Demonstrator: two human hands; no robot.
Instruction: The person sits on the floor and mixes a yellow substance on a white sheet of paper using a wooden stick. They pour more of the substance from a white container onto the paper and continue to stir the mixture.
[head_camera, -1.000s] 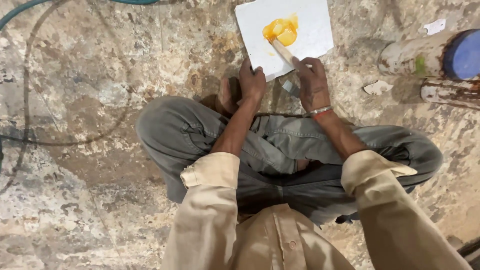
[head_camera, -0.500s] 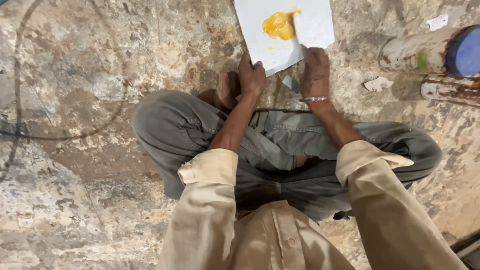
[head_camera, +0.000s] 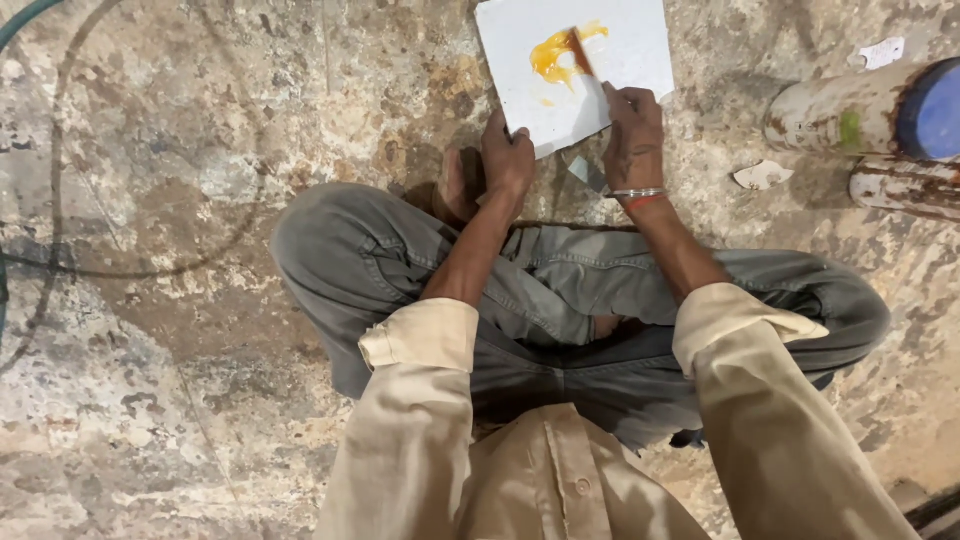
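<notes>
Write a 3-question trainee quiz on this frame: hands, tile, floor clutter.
1. True or false: the left hand rests at the near edge of the white tile.
2. What does the right hand hold? A) a thin stick in the yellow-orange paste B) a hammer C) a cloth
3. Fill in: the rusty cylinder to the right of the tile has a ____ end cap.

Key: 1 true. 2 A: the stick reaches from the right hand into the paste smear on the tile. 3 blue.
</notes>
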